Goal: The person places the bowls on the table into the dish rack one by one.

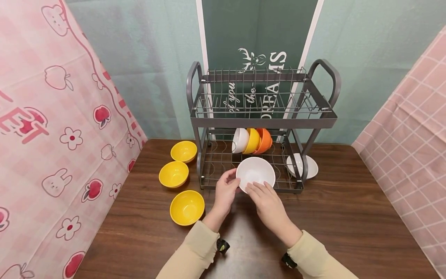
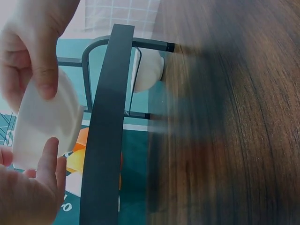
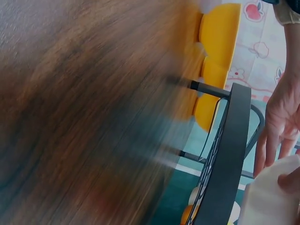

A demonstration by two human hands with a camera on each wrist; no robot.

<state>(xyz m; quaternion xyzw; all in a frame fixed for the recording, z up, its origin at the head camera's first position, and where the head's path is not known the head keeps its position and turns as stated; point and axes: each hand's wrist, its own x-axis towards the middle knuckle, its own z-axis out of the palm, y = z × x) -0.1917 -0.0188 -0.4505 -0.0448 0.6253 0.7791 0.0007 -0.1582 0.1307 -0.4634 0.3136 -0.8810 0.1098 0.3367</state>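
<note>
A white bowl (image 1: 256, 169) is held at the front of the rack's lower shelf, its inside facing up and toward me in the head view. My left hand (image 1: 224, 193) pinches its left rim, and in the left wrist view one finger lies along the outer wall. The right hand (image 1: 268, 203) grips the near right rim, fingers over the edge and thumb against the outside. Behind it on the lower shelf, a white bowl (image 1: 239, 141), a yellow bowl (image 1: 252, 142) and an orange bowl (image 1: 265, 141) stand tilted on their sides, nested in a row.
The grey two-tier dish rack (image 1: 265, 123) stands at the back of the wooden table (image 1: 348, 217). Left of it sit three yellow bowls, the nearest yellow bowl (image 1: 187, 208) beside my left forearm. A white dish (image 1: 311, 167) lies by the rack's right side. Printed cloths hang around the table.
</note>
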